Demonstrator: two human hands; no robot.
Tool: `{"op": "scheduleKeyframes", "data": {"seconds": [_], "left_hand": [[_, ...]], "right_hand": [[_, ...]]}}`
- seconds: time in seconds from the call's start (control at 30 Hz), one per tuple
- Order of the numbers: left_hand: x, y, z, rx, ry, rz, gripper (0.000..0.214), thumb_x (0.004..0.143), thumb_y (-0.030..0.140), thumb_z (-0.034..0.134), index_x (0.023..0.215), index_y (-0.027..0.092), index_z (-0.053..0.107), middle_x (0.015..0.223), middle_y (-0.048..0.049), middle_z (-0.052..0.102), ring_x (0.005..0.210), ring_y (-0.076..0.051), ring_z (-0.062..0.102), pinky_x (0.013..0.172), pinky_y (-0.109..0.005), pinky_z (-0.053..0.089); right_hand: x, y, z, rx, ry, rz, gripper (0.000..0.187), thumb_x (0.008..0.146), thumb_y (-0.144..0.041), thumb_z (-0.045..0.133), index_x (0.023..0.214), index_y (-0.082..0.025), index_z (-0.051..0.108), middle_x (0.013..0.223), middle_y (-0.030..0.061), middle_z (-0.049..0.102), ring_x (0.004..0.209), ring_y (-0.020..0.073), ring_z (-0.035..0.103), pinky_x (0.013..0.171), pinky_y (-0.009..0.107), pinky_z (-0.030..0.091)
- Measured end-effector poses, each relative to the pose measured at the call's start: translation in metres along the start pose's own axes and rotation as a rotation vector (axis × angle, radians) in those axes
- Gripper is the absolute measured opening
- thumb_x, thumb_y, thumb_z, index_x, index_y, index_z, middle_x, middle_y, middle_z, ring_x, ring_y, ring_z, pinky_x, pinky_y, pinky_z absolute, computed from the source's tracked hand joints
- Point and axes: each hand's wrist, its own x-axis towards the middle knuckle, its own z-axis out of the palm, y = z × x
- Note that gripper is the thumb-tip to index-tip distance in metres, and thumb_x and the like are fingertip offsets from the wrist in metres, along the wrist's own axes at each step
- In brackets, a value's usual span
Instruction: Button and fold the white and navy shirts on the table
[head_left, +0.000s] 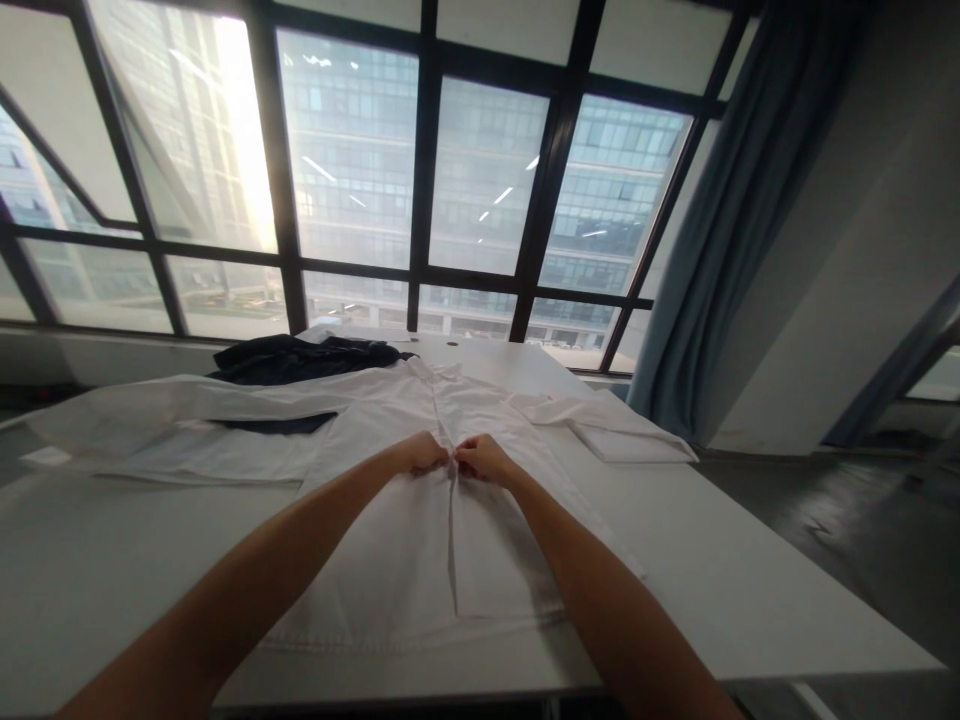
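Observation:
A white long-sleeved coat [375, 570] lies spread on the table, its collar at the far end and its hem toward me. Both sleeves stretch out to the sides. My left hand [422, 453] pinches the left front edge about midway down the opening. Right beside it, my right hand [485, 460] pinches the other front edge, fingertips nearly touching those of the left. Below the hands the front edges hang slightly apart. Any button between the fingers is too small to make out.
The white table [720, 590] reaches toward the windows. A dark garment [300, 357] lies bunched at the far left, partly under the left sleeve. A blue curtain [720, 250] hangs at the right beside a pale pillar [810, 300].

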Motion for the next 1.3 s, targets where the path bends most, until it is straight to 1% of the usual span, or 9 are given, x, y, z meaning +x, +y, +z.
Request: {"op": "scheduleKeyframes", "data": {"seconds": [0.1, 0.2, 0.3, 0.43, 0.6, 0.7, 0.93, 1.07, 1.3], "left_hand": [[-0.01, -0.003, 0.001, -0.088, -0.031, -0.056, 0.028, 0.079, 0.031, 0.045, 0.053, 0.021, 0.048, 0.041, 0.0037, 0.036, 0.037, -0.012, 0.038, 0.041, -0.024, 0.028], [-0.014, -0.005, 0.004, -0.157, -0.019, -0.072, 0.028, 0.082, 0.034, 0.04, 0.057, 0.021, 0.047, 0.043, 0.0032, 0.037, 0.038, -0.012, 0.039, 0.04, -0.023, 0.027], [-0.014, -0.006, 0.007, -0.203, 0.0, -0.083, 0.029, 0.082, 0.035, 0.039, 0.057, 0.021, 0.045, 0.044, 0.0023, 0.039, 0.041, -0.013, 0.042, 0.041, -0.024, 0.028], [-0.012, -0.006, 0.01, -0.241, 0.017, -0.084, 0.031, 0.082, 0.036, 0.04, 0.056, 0.021, 0.045, 0.046, 0.0016, 0.043, 0.045, -0.014, 0.046, 0.044, -0.025, 0.03], [-0.014, -0.007, 0.011, -0.273, 0.019, -0.07, 0.03, 0.082, 0.031, 0.04, 0.055, 0.021, 0.047, 0.045, 0.0022, 0.041, 0.046, -0.014, 0.044, 0.046, -0.026, 0.029], [-0.015, -0.007, 0.01, -0.299, 0.002, -0.055, 0.029, 0.082, 0.031, 0.042, 0.055, 0.021, 0.046, 0.046, 0.0027, 0.041, 0.045, -0.013, 0.042, 0.047, -0.025, 0.028], [-0.016, -0.007, 0.008, -0.357, -0.019, -0.052, 0.03, 0.083, 0.03, 0.043, 0.054, 0.02, 0.047, 0.049, 0.0022, 0.044, 0.047, -0.013, 0.043, 0.049, -0.025, 0.03], [-0.016, -0.007, 0.009, -0.392, -0.039, -0.075, 0.03, 0.083, 0.028, 0.043, 0.055, 0.019, 0.048, 0.046, 0.004, 0.039, 0.042, -0.011, 0.034, 0.045, -0.024, 0.025], [-0.019, -0.004, 0.01, -0.434, -0.007, -0.08, 0.031, 0.084, 0.026, 0.044, 0.054, 0.018, 0.047, 0.043, 0.0057, 0.038, 0.039, -0.008, 0.032, 0.044, -0.022, 0.024]], "right_hand": [[0.0, 0.001, 0.001, 0.074, -0.007, -0.024, 0.011, 0.075, -0.013, 0.056, 0.065, -0.015, 0.059, 0.045, -0.0057, 0.056, 0.036, 0.0055, 0.046, 0.036, 0.015, 0.029], [0.0, 0.002, 0.005, 0.12, 0.003, -0.055, 0.012, 0.075, -0.013, 0.056, 0.064, -0.016, 0.058, 0.046, -0.005, 0.058, 0.041, 0.0075, 0.052, 0.04, 0.016, 0.037], [0.0, 0.002, 0.008, 0.138, 0.037, -0.079, 0.012, 0.075, -0.014, 0.057, 0.064, -0.017, 0.058, 0.046, -0.0054, 0.058, 0.042, 0.0085, 0.054, 0.042, 0.017, 0.041], [-0.001, 0.001, 0.01, 0.162, 0.047, -0.063, 0.013, 0.076, -0.014, 0.056, 0.064, -0.017, 0.059, 0.049, -0.0051, 0.059, 0.043, 0.0083, 0.054, 0.044, 0.017, 0.043], [-0.004, -0.001, 0.009, 0.249, 0.01, -0.017, 0.014, 0.074, -0.01, 0.05, 0.066, -0.017, 0.059, 0.055, -0.0027, 0.063, 0.047, 0.0089, 0.057, 0.048, 0.017, 0.046], [-0.004, 0.0, 0.009, 0.296, -0.025, 0.009, 0.012, 0.072, -0.009, 0.05, 0.069, -0.017, 0.058, 0.056, -0.0028, 0.064, 0.047, 0.009, 0.057, 0.048, 0.018, 0.047], [-0.001, 0.003, 0.01, 0.291, -0.036, -0.032, 0.008, 0.072, -0.012, 0.055, 0.066, -0.016, 0.057, 0.053, -0.0042, 0.062, 0.043, 0.0081, 0.056, 0.043, 0.017, 0.046], [-0.002, 0.002, 0.008, 0.309, -0.055, -0.027, 0.007, 0.073, -0.014, 0.059, 0.066, -0.016, 0.058, 0.054, -0.0038, 0.063, 0.045, 0.0088, 0.057, 0.044, 0.018, 0.047], [0.003, 0.006, 0.009, 0.253, -0.062, -0.083, 0.011, 0.071, -0.018, 0.062, 0.062, -0.016, 0.057, 0.051, -0.0041, 0.062, 0.043, 0.0088, 0.056, 0.043, 0.018, 0.046]]}}
